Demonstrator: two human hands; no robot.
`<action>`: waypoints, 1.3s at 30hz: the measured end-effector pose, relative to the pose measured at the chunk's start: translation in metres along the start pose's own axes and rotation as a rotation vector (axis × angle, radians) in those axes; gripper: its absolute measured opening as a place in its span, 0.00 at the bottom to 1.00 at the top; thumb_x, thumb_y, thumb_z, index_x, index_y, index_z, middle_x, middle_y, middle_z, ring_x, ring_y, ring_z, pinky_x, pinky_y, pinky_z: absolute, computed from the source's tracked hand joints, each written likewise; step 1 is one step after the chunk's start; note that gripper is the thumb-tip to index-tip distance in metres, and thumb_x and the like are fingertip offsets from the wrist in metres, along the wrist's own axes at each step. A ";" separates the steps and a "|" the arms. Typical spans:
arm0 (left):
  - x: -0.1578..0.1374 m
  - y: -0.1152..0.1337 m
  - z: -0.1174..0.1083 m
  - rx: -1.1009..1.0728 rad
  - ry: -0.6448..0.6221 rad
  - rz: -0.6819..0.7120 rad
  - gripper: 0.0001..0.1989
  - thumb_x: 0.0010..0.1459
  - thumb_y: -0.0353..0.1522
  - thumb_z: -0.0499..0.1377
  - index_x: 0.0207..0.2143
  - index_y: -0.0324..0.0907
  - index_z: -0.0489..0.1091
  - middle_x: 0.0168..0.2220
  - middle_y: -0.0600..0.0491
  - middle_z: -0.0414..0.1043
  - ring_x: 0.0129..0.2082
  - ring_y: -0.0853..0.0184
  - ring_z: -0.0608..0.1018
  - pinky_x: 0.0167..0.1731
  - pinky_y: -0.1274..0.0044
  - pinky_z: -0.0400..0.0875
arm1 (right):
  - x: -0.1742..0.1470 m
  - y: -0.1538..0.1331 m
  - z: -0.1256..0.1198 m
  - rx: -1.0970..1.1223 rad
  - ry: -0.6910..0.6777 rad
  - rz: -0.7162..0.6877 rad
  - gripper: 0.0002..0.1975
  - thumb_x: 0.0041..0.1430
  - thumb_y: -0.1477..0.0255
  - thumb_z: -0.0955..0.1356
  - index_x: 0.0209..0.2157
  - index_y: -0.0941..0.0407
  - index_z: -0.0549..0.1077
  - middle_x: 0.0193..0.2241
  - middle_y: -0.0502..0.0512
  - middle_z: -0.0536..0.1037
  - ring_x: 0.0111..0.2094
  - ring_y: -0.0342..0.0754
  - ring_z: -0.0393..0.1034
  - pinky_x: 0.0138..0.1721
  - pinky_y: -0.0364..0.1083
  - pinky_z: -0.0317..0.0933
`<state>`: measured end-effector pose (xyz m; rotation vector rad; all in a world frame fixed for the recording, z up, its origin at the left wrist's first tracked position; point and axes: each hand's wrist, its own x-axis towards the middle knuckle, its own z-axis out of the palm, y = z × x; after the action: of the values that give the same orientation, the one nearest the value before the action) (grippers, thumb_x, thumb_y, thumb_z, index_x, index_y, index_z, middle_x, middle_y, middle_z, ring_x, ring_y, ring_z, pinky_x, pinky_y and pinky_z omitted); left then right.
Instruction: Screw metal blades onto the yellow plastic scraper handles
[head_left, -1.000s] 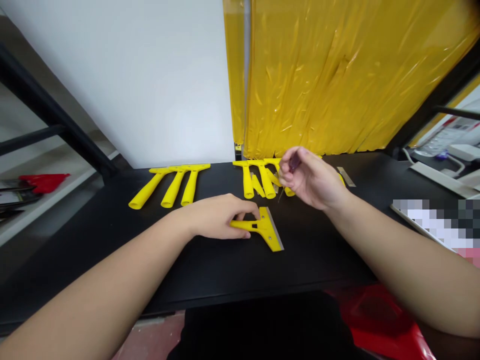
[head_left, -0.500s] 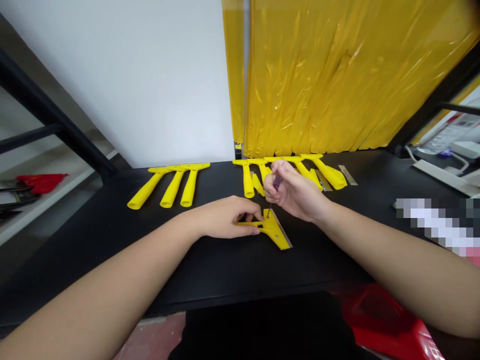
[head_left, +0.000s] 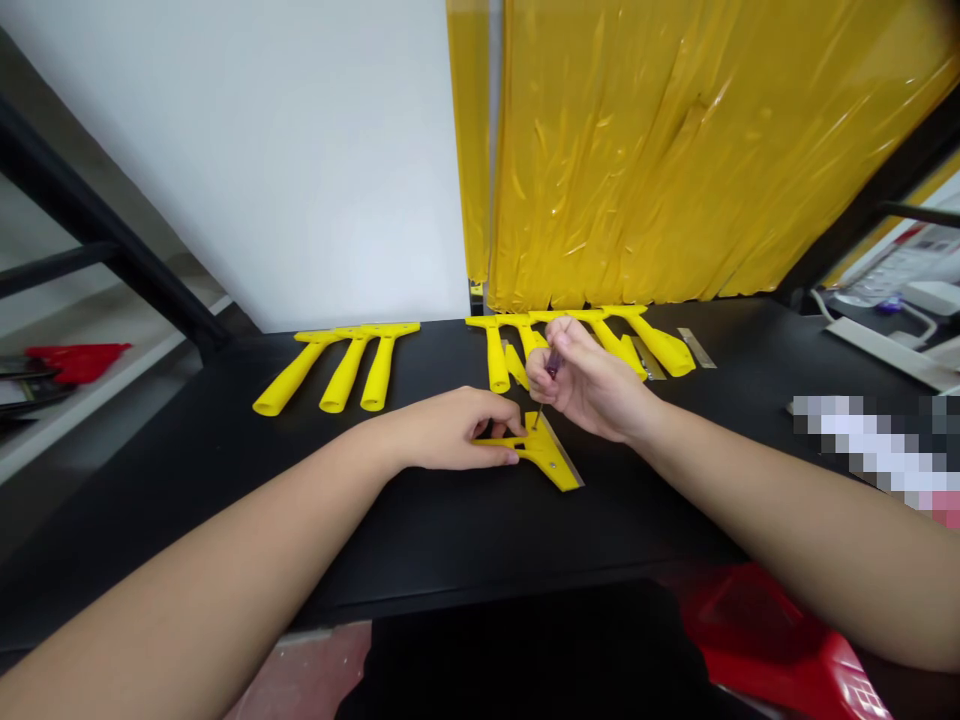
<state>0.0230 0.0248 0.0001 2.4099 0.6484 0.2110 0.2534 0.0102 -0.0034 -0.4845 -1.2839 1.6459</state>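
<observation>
Head view, left grip: a yellow, T-shaped plastic scraper [head_left: 566, 478] is held by the left hand [head_left: 457, 432], its narrow neck pinched between thumb and bent fingers; the handle's end is hidden under the palm.
Scraper head: it is pointed rightward from that grip, low over the smooth black tabletop [head_left: 420, 545], with a thin grey metal blade [head_left: 574, 465] seen along its outer edge.
Right grip: a slim screwdriver with a dark purple handle [head_left: 553, 362] is closed in the fingers of the right hand [head_left: 596, 390], and its thin shaft is slanted down from that fist.
Screw work: the tip is brought to the far half of the scraper head, just right of the left fingertips; whether it is seated cannot be told. A small silver screw [head_left: 553, 465] is shown on the near half.
Beyond the left grip: three yellow, hollow-ended plastic handles [head_left: 343, 375] are lined up, well apart from the hand.
Behind the right grip: another row of yellow scraper bodies [head_left: 497, 358] is partly covered by the hand.
Right of that row: a loose, flat metal strip [head_left: 697, 348] is laid.
</observation>
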 end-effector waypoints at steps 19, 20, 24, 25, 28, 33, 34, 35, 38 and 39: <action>0.000 -0.001 -0.001 -0.001 -0.008 -0.036 0.16 0.64 0.44 0.67 0.47 0.42 0.80 0.34 0.55 0.75 0.29 0.71 0.72 0.30 0.78 0.65 | 0.004 -0.007 -0.018 -0.387 0.082 -0.252 0.13 0.61 0.62 0.79 0.39 0.54 0.80 0.33 0.54 0.83 0.35 0.47 0.78 0.41 0.49 0.73; 0.001 -0.001 -0.001 -0.003 -0.007 -0.037 0.16 0.64 0.44 0.67 0.47 0.43 0.80 0.34 0.55 0.75 0.29 0.71 0.72 0.30 0.78 0.65 | 0.004 -0.006 -0.017 -0.331 0.044 -0.207 0.13 0.62 0.62 0.78 0.41 0.55 0.81 0.35 0.54 0.82 0.36 0.48 0.78 0.43 0.49 0.73; 0.000 -0.002 0.000 -0.023 0.005 -0.032 0.15 0.63 0.42 0.68 0.47 0.43 0.81 0.34 0.55 0.75 0.29 0.71 0.71 0.30 0.78 0.65 | 0.000 -0.003 -0.003 0.034 -0.018 -0.024 0.11 0.66 0.62 0.75 0.45 0.53 0.78 0.29 0.47 0.74 0.30 0.43 0.69 0.40 0.47 0.71; 0.000 -0.002 0.000 -0.025 0.011 -0.030 0.15 0.63 0.42 0.68 0.47 0.43 0.81 0.34 0.55 0.75 0.29 0.71 0.71 0.30 0.78 0.65 | -0.002 -0.002 0.001 0.105 -0.008 -0.010 0.09 0.67 0.63 0.74 0.44 0.52 0.76 0.27 0.45 0.70 0.28 0.42 0.65 0.38 0.46 0.69; 0.000 -0.002 0.001 -0.031 0.023 -0.034 0.15 0.63 0.42 0.68 0.46 0.43 0.81 0.33 0.55 0.75 0.28 0.71 0.71 0.30 0.78 0.65 | -0.003 -0.002 0.007 0.174 0.022 -0.024 0.09 0.68 0.67 0.74 0.38 0.51 0.71 0.26 0.44 0.67 0.27 0.41 0.60 0.36 0.44 0.65; 0.000 -0.002 0.001 -0.020 0.021 -0.033 0.15 0.63 0.42 0.68 0.46 0.43 0.80 0.34 0.55 0.75 0.28 0.71 0.71 0.30 0.78 0.65 | 0.003 -0.006 -0.003 0.101 0.045 -0.002 0.14 0.64 0.62 0.76 0.33 0.54 0.73 0.33 0.51 0.74 0.36 0.45 0.70 0.41 0.47 0.68; 0.001 -0.002 0.001 -0.012 0.021 -0.031 0.15 0.63 0.42 0.68 0.46 0.43 0.80 0.34 0.55 0.74 0.28 0.71 0.71 0.30 0.78 0.65 | 0.004 -0.007 -0.004 0.091 0.033 0.019 0.15 0.64 0.61 0.76 0.32 0.55 0.73 0.30 0.49 0.72 0.33 0.45 0.69 0.42 0.48 0.69; 0.001 -0.002 0.001 -0.005 0.024 -0.030 0.15 0.63 0.43 0.67 0.46 0.43 0.80 0.33 0.55 0.74 0.28 0.71 0.71 0.30 0.78 0.65 | 0.004 -0.007 -0.005 0.087 0.016 0.042 0.16 0.65 0.59 0.75 0.32 0.54 0.72 0.25 0.47 0.68 0.29 0.44 0.65 0.41 0.48 0.69; 0.002 -0.001 0.001 0.001 0.037 -0.018 0.14 0.63 0.42 0.67 0.46 0.42 0.81 0.33 0.55 0.74 0.28 0.71 0.70 0.30 0.78 0.64 | 0.000 -0.003 0.001 0.085 -0.005 0.058 0.18 0.67 0.53 0.73 0.34 0.51 0.70 0.18 0.40 0.53 0.21 0.42 0.50 0.38 0.49 0.66; 0.002 -0.001 0.002 0.002 0.041 -0.012 0.14 0.63 0.41 0.68 0.45 0.42 0.80 0.33 0.55 0.74 0.28 0.71 0.70 0.30 0.78 0.65 | -0.001 -0.002 0.004 0.078 0.006 0.036 0.18 0.67 0.51 0.72 0.36 0.50 0.69 0.18 0.39 0.51 0.21 0.43 0.48 0.37 0.48 0.65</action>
<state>0.0245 0.0257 -0.0021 2.4083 0.6822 0.2559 0.2517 0.0074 -0.0007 -0.4672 -1.2084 1.7169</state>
